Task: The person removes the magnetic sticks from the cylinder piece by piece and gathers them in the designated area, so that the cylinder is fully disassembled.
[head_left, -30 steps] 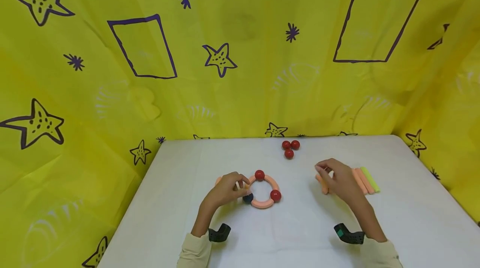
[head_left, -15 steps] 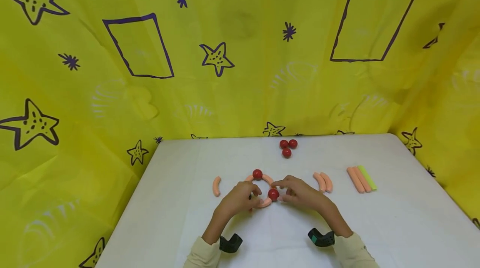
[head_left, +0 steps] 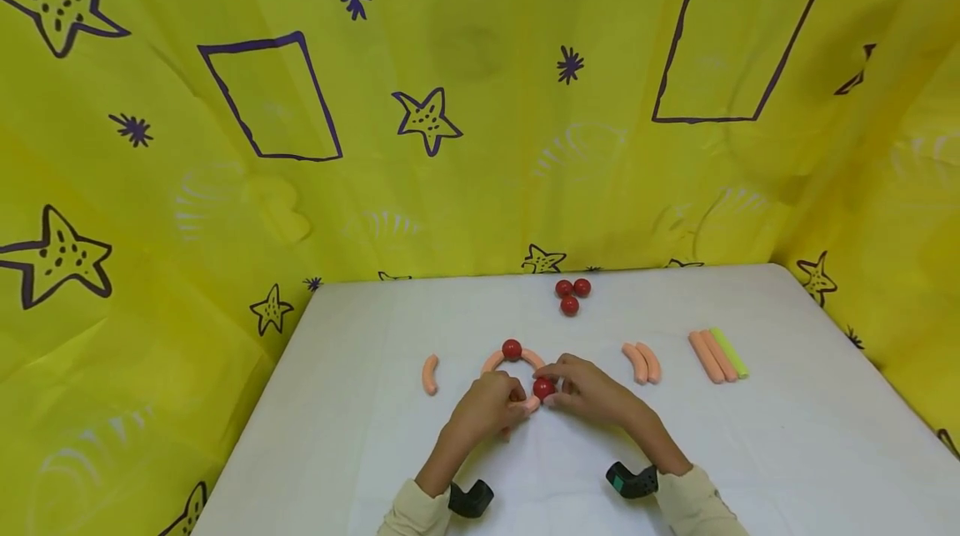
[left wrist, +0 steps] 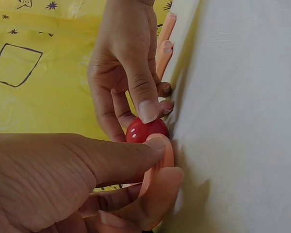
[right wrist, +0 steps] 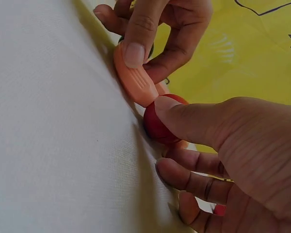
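Note:
A ring of curved peach rods and balls lies on the white table. At its front, my left hand (head_left: 487, 404) pinches a curved peach rod (right wrist: 133, 80) between thumb and forefinger. My right hand (head_left: 596, 390) grips the red ball (head_left: 543, 388) at that rod's right end, thumb on one side and forefinger on the other; rod and ball meet in the right wrist view. Another red ball (head_left: 512, 349) tops the ring between two curved rods. The dark ball (right wrist: 150, 51) shows partly behind my left fingers and is hidden in the head view.
One loose curved rod (head_left: 430, 374) lies left of the ring, a pair of curved rods (head_left: 642, 363) to its right. Farther right are straight peach rods (head_left: 708, 357) and a green rod (head_left: 729, 353). Three red balls (head_left: 570, 306) cluster near the back edge, before a yellow curtain (head_left: 480, 186).
My right hand has come left from near the loose curved rods and taken hold of the ring's right ball. My left hand has shifted right from the dark ball to the front rod.

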Demonstrator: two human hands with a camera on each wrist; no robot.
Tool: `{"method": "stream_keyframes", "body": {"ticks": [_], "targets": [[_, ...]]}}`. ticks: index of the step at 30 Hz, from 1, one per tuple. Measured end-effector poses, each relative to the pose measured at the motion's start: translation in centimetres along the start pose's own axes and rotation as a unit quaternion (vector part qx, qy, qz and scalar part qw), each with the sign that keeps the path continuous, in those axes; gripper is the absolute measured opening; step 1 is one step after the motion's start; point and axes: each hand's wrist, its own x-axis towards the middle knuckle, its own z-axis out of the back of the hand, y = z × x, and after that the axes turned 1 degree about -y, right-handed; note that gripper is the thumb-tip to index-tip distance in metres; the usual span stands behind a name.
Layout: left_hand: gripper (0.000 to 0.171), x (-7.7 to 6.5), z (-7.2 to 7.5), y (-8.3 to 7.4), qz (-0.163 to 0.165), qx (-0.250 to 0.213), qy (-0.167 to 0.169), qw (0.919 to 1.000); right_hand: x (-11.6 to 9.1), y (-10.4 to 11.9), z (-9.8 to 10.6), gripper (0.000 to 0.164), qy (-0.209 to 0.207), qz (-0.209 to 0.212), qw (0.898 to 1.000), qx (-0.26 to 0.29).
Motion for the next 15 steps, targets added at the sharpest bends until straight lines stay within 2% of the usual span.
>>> {"method": "stream_keyframes", "body": {"ticks": [6, 15], "targets": [[0.020, -0.10, -0.52, 0.13, -0.001, 0.009, -0.014, 0.9999, -0.11, 0.32, -0.26, 0.027, 0.002, -0.003, 1.000, -0.007], [0.018, 0.17, -0.37, 0.25, -0.011, 0.029, -0.022, 0.9993, 0.03, 0.49, -0.17, 0.027, -0.006, -0.004, 1.000, -0.016]]}}
